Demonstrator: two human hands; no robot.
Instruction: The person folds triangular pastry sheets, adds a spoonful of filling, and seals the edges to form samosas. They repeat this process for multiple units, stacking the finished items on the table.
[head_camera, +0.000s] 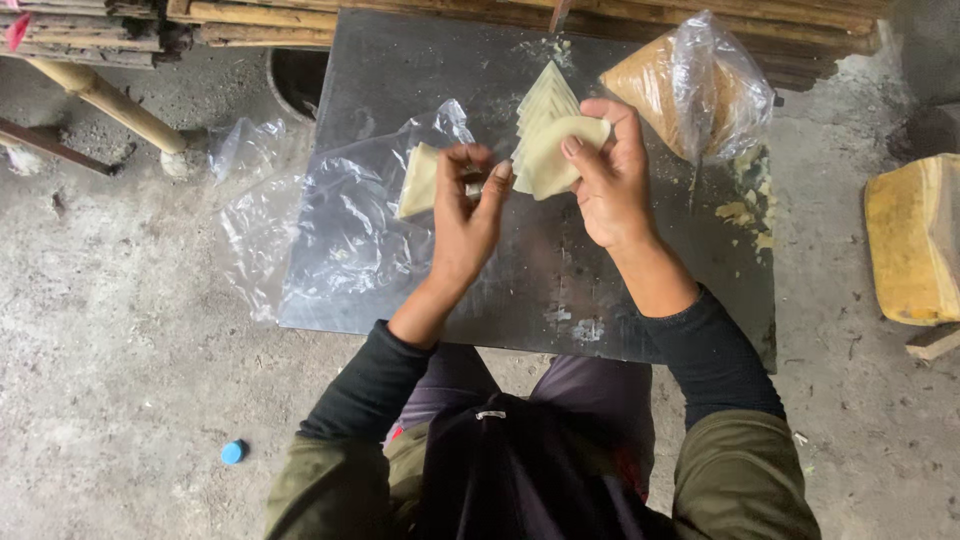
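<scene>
Sitting over a dark metal sheet (560, 290) on a concrete floor. Right hand (610, 175) — fingers curled, thumb pressing — pinching a pale folded dough wrapper (560, 150) at the centre of the sheet, just in front of a fanned stack of triangular wrappers (545, 100) at twelve o'clock. Left hand (468, 215) closing loosely, fingertips gripping a small pale piece, too small to tell apart; touching a triangular pastry (418, 180) at nine o'clock. Lying beneath at nine o'clock, a clear plastic sheet (340, 230). Resting at one o'clock, a plastic bag of brown filling (690, 85). Sitting at three o'clock, well apart, a yellow container (915, 235).
</scene>
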